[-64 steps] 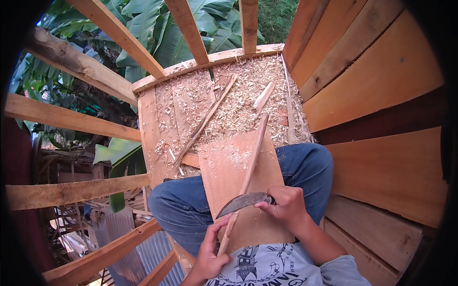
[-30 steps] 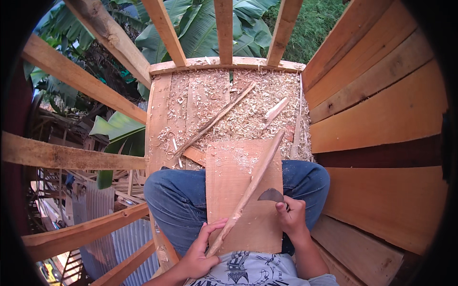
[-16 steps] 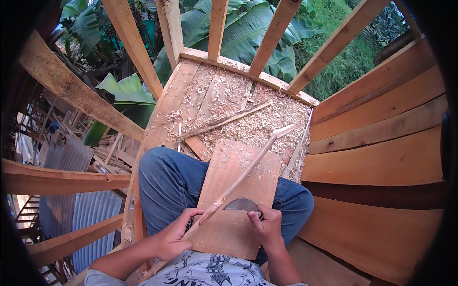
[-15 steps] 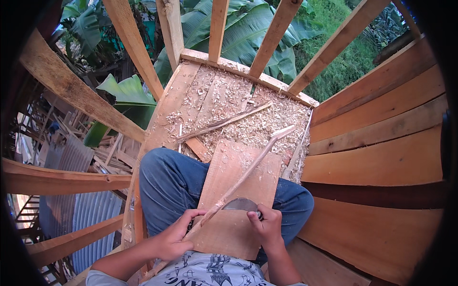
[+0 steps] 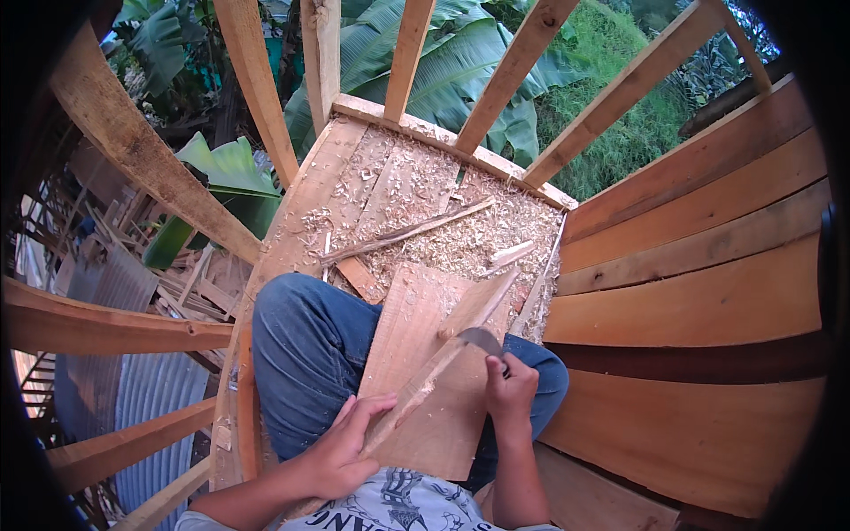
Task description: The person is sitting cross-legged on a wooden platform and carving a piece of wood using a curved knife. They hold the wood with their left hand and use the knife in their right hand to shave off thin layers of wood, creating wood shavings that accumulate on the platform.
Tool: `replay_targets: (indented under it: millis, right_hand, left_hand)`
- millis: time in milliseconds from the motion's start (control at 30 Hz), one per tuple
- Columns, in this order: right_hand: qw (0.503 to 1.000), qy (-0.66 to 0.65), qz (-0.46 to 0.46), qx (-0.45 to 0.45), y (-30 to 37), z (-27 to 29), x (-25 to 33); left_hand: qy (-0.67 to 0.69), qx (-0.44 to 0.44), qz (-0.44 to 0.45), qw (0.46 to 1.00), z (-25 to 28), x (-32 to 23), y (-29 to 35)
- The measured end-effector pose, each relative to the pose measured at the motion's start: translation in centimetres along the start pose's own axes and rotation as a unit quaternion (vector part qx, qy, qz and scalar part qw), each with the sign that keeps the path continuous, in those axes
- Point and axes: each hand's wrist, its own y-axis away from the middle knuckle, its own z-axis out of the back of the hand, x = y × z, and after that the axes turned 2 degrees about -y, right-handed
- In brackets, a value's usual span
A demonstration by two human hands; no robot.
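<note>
A flat wooden board rests on my lap across my jeans. On it lies a long thin wooden stick, slanting from lower left to upper right. My left hand grips the stick's near end. My right hand holds a curved dark knife whose blade rests against the stick at about mid-length.
Wood shavings cover the plank floor ahead, with a long stick and small offcuts among them. Slanted wooden rails ring the platform; a curved plank wall stands on the right. Banana leaves and corrugated metal sheets lie beyond and below.
My head turned left, then right, so the scene shifted. The knife moved up along the stick away from my body. My left hand stayed on the stick's near end.
</note>
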Motion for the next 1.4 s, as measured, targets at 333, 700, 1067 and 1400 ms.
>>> replay_targets:
  millis: [333,700,1067,1400]
  right_hand:
    - [0.988,-0.140,-0.046,0.036,0.3,1.7,-1.0]
    - [0.985,-0.006,0.010,0.172,4.1,1.8,3.8]
    - [0.977,0.145,-0.008,0.154,2.8,3.9,5.1]
    - [0.955,0.266,0.016,0.127,0.3,6.0,5.8]
  left_hand:
    - [-0.161,-0.053,-0.021,0.985,-1.6,1.5,0.6]
    - [-0.114,-0.035,-0.026,0.993,-0.2,1.3,-0.1]
    - [-0.139,-0.041,-0.025,0.989,-0.4,1.3,-0.4]
    - [-0.162,-0.046,-0.029,0.985,-0.6,1.5,-0.6]
